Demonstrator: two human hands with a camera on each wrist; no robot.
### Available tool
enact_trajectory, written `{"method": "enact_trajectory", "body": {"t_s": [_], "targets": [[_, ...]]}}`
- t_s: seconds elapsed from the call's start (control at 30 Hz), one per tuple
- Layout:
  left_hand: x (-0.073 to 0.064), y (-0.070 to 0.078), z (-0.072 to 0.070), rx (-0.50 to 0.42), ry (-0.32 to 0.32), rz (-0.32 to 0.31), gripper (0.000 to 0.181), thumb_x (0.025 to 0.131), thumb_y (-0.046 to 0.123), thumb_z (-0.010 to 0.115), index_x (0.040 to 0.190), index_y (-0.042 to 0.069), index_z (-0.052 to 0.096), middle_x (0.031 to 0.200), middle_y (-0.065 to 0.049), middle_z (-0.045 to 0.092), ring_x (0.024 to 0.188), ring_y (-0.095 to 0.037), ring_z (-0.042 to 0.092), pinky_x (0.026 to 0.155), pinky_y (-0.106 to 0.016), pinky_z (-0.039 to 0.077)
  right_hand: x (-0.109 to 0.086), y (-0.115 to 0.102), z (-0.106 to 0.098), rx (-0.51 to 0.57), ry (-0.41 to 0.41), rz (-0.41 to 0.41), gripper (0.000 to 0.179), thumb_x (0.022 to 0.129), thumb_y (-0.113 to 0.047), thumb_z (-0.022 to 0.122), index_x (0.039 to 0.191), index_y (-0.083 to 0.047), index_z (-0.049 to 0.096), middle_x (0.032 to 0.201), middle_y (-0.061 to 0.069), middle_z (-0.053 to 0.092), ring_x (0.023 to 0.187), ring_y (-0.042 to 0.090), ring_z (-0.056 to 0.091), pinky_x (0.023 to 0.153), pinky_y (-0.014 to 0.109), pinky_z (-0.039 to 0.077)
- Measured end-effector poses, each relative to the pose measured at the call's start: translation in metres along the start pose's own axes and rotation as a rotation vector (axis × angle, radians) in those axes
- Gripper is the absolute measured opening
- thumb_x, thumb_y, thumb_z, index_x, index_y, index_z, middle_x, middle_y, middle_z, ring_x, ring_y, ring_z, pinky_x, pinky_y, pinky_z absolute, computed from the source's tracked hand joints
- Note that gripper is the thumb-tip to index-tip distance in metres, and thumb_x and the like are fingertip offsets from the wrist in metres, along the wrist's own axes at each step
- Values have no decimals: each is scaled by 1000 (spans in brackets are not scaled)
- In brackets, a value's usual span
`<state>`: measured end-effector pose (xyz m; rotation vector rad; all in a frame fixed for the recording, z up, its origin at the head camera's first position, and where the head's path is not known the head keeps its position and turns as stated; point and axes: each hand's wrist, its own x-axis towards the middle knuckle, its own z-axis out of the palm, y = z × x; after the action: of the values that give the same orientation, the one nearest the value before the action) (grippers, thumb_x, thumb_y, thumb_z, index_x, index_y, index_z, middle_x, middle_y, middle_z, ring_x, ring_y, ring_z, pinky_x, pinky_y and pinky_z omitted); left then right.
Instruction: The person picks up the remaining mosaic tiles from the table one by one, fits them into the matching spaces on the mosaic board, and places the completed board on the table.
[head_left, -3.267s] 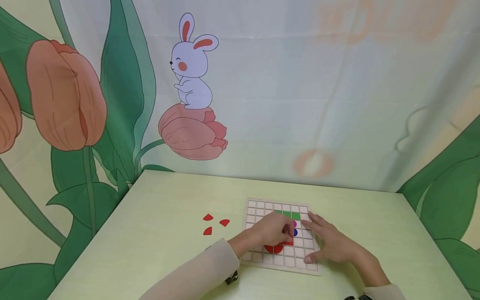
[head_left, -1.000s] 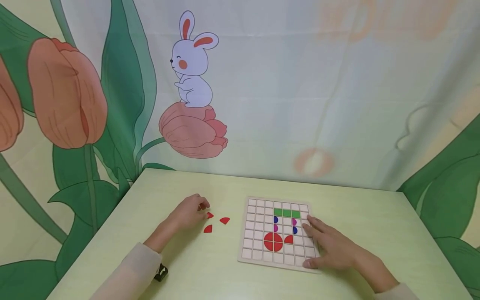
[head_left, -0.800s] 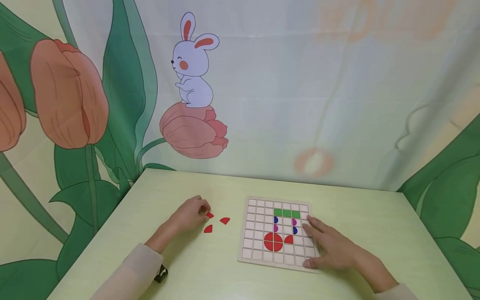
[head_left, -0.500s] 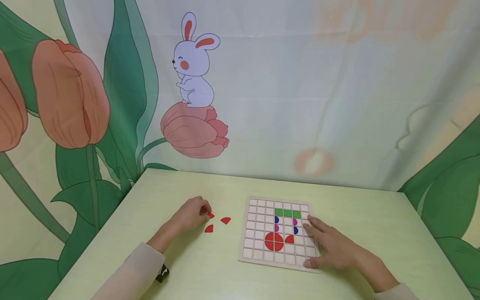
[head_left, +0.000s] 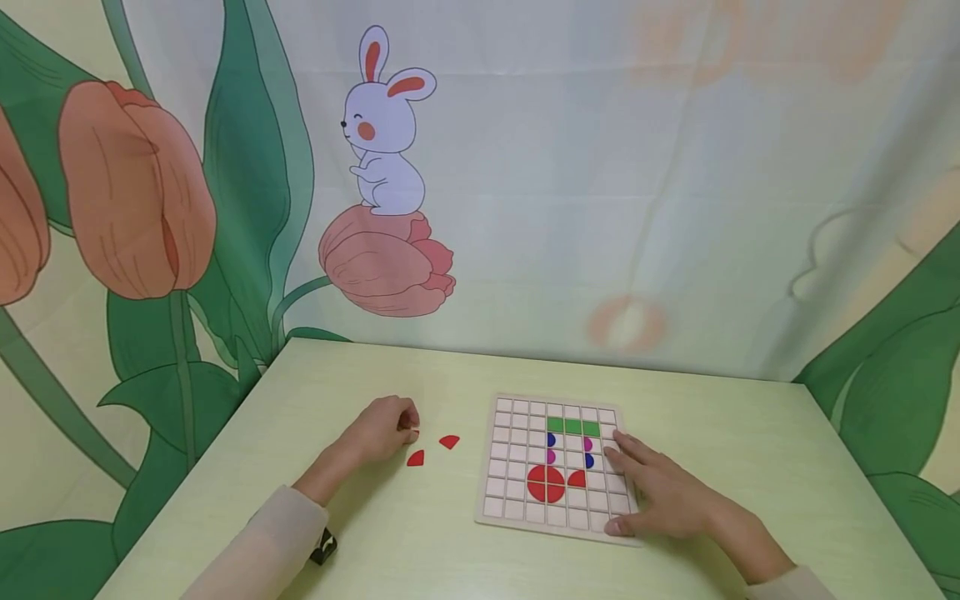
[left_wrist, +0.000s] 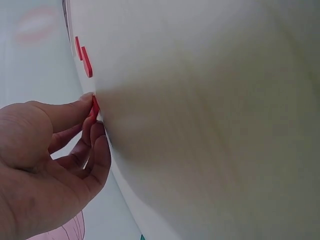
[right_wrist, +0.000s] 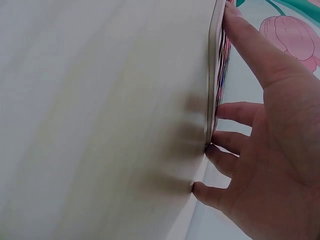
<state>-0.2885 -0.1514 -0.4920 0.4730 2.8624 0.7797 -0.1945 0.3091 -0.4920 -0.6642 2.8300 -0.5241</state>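
Observation:
My left hand (head_left: 381,429) is at the left of the table, pinching a red quarter-circle tile (left_wrist: 95,109) between thumb and fingers; the head view shows barely a sliver of it. Two more red quarter-circle tiles, one nearer the board (head_left: 449,442) and one lower down (head_left: 416,458), lie flat just right of that hand. Spread along the right edge of a square wooden grid board (head_left: 495,506), my right hand (head_left: 663,487) rests with fairly straight fingers, thumb at the near corner. Set in the board are green squares (head_left: 573,427), a red circle of quarter tiles (head_left: 546,484) and a separate red quarter (head_left: 577,479).
Small blue (head_left: 551,439) and magenta (head_left: 588,444) half-round tiles also sit in the grid, below the green row. A printed curtain (head_left: 525,208) with a rabbit and tulips hangs behind the pale table (head_left: 405,533).
From over the board, my left hand has moved left to the loose red tiles and taken hold of the farthest one. A red quarter now shows right of the red circle. My right hand stays at the board.

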Motion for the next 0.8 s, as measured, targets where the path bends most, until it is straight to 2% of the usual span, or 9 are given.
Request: {"method": "enact_trajectory", "body": {"t_s": [0.13,0.33,0.43,0.6,0.8], "targets": [[3,0,-1,-3,-7,0,5,99,6,75,98,10,72,89,-1,59,86,-19,54,80,-35,50,0,-1,0,6,1,5,116,79,-75,78,163,-5,39,174,19,21,157,47,24,118,68,30],[7,8,-7,-46,20,56,5,101,6,71,103,10,74,90,1,60,84,-18,56,76,-31,50,0,0,0,9,-7,10,116,79,-75,78,163,-6,39,174,19,20,157,47,23,118,68,30],[9,20,-10,-105,30,82,3,101,7,70,102,9,71,89,1,61,80,-18,57,71,-31,51,1,0,-1,9,-7,9,116,79,-75,78,163,-6,39,174,19,20,157,47,23,118,69,30],[9,44,-7,-172,24,116,10,101,8,72,96,15,66,86,1,66,77,-17,59,66,-30,52,1,1,-1,21,-14,14,116,78,-73,80,163,-6,38,174,19,20,157,47,23,118,69,30],[11,74,-1,-217,10,219,13,100,11,75,94,17,66,89,6,71,85,-18,66,68,-27,54,1,1,-1,14,-12,13,117,78,-75,79,163,-6,38,174,18,20,157,46,22,119,68,29]]}}
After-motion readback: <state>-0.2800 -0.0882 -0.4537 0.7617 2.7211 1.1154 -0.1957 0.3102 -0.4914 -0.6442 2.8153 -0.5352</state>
